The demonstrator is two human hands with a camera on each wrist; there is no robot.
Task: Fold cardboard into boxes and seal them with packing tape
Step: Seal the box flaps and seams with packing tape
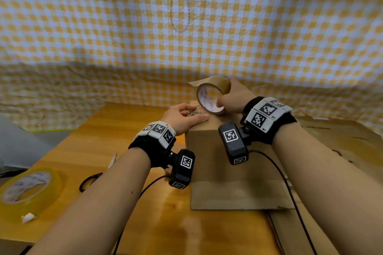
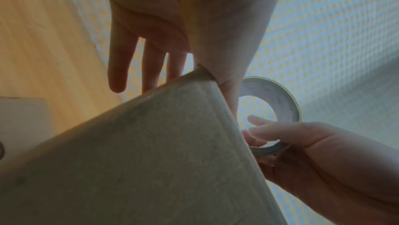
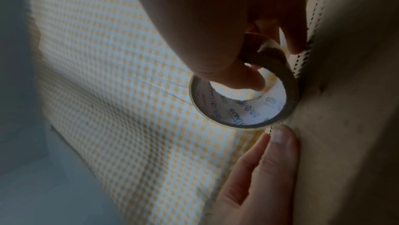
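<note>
A brown cardboard box (image 1: pixel 219 157) stands upright on the wooden table (image 1: pixel 157 223), a flap spread flat toward me. My left hand (image 1: pixel 184 117) lies flat on the box top, fingers straight, pressing it near the corrugated edge. My right hand (image 1: pixel 232 97) grips a roll of brown packing tape (image 1: pixel 211 95) on edge over the top, thumb through the core, a short loose end sticking out to the left. In the left wrist view the box (image 2: pixel 151 151) fills the lower frame with the roll (image 2: pixel 274 102) behind it. In the right wrist view the roll (image 3: pixel 244 102) touches the box (image 3: pixel 345 109).
A roll of clear yellowish tape (image 1: pixel 27 188) lies at the table's left edge, black scissors handles (image 1: pixel 89 180) beside it. Flat cardboard sheets (image 1: pixel 339 136) lie at the right. A yellow checked cloth (image 1: pixel 186 27) hangs behind the table.
</note>
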